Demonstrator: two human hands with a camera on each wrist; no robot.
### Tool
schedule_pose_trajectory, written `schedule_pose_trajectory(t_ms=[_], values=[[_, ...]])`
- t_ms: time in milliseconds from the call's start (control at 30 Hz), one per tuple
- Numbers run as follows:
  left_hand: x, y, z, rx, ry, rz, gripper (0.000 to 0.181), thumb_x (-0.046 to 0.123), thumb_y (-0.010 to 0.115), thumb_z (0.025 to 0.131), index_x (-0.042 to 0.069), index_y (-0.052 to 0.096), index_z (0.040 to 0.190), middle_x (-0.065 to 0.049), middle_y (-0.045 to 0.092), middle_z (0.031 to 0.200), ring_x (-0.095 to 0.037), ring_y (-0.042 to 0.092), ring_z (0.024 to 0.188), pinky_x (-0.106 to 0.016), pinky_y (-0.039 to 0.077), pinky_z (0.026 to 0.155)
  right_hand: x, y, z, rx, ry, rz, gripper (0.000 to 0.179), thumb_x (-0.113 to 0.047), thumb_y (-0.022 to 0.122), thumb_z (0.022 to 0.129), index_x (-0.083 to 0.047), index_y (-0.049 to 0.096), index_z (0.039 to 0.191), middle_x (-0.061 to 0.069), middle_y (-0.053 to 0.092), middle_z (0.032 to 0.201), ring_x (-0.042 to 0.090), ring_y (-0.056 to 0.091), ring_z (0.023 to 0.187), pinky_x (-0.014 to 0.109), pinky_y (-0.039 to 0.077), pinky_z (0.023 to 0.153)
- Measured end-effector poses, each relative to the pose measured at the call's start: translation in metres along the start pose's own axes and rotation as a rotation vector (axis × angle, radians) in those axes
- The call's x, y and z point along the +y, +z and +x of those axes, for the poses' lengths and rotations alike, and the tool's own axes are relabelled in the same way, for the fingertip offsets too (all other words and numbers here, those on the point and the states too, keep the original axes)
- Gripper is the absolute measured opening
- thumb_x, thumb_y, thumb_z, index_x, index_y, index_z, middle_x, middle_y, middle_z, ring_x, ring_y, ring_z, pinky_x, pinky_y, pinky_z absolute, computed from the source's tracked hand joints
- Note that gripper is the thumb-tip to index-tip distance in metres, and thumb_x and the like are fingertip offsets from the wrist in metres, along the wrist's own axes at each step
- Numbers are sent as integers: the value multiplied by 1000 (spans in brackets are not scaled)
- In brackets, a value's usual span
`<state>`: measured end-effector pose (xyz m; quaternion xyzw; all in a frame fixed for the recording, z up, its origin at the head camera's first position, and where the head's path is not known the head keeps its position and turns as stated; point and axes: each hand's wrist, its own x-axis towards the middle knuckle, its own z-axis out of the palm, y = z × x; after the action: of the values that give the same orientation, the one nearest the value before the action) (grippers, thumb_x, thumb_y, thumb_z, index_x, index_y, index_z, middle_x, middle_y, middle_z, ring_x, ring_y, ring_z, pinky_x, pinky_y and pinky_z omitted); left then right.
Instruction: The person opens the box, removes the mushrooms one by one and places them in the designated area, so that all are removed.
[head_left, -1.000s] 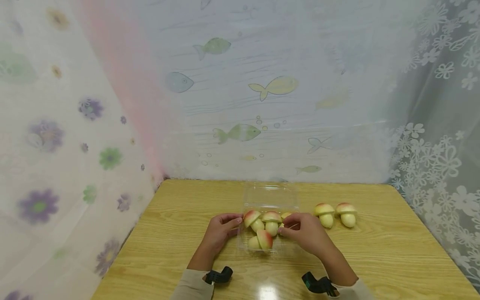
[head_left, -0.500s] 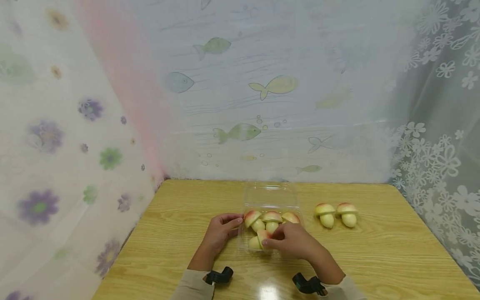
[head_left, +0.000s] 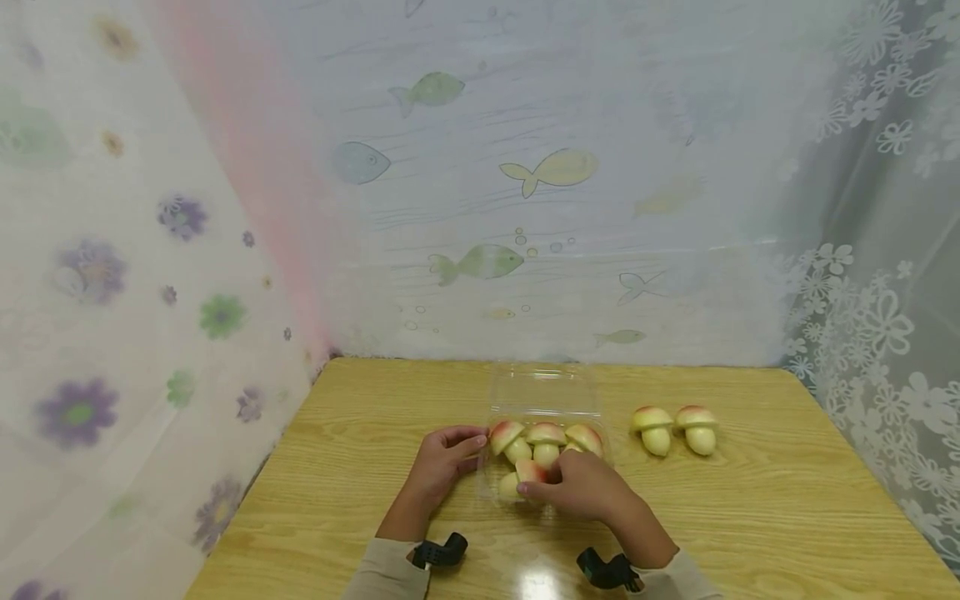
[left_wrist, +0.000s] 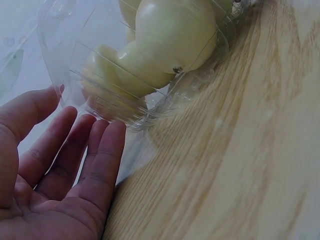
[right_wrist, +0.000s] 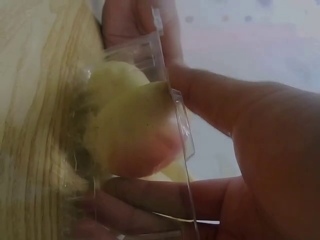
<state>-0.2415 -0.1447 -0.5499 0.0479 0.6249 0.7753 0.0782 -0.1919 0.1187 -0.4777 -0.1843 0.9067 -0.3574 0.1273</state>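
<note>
A clear plastic clamshell box (head_left: 543,392) stands on the table with its lid raised at the back. Several pale yellow mushrooms with reddish caps, apparently artificial, lie inside; three line the back row, one being this mushroom (head_left: 546,433). In front of them another mushroom (head_left: 529,472) lies on its side, cap to the right. My right hand (head_left: 588,487) reaches in and grips its cap between thumb and fingers; in the right wrist view the cap (right_wrist: 142,130) shows between them. At the box's left side, my left hand (head_left: 441,467) holds the rim, fingertips (left_wrist: 112,132) against the outer wall.
Two more mushrooms, one here (head_left: 652,430) and one beside it (head_left: 698,430), lie right of the box on the wooden table (head_left: 360,408). Patterned curtains (head_left: 465,183) hang behind the table and at both sides. A black camera sits on each wrist.
My right hand has left the mushroom at the back right and moved left and forward to the front mushroom, whose cap it grips. The left hand stays at the box's side.
</note>
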Motion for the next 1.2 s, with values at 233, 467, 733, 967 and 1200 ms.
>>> schedule_pose_trajectory(t_ms=[233,467,733,967,1200], values=[[1,1,0,11,-11,-12,33,12,75,96,-8,70,121,-10,74,119,-17,71,105,-33,62,85,2,-1,2,10,-1,-5,50,-58,77,88,-23,55,59,-11,37,52,8,32,47,25,31,45],[0,-2,1,9,-23,-16,35,10,75,96,-9,68,123,-12,73,121,-17,71,107,-33,62,86,0,-6,2,53,16,20,52,-54,84,82,-10,75,109,-1,75,101,15,69,89,40,59,74],[0,-2,1,15,-34,-10,36,10,75,96,-10,67,124,-15,72,124,-18,71,109,-34,62,87,-6,-8,3,101,-6,104,59,-41,90,80,-9,68,123,0,72,103,14,67,90,33,56,73],[2,-1,0,18,-27,-4,36,11,76,96,-10,67,124,-14,73,123,-17,71,109,-33,62,87,-6,-2,5,119,-58,130,41,-28,91,79,-7,71,107,3,71,99,16,69,86,29,57,71],[2,0,0,22,-30,11,36,11,76,95,-9,68,124,-14,73,123,-17,71,110,-35,62,89,-3,-2,5,121,-61,81,34,-29,89,81,-8,74,103,-1,72,95,13,68,87,31,57,75]])
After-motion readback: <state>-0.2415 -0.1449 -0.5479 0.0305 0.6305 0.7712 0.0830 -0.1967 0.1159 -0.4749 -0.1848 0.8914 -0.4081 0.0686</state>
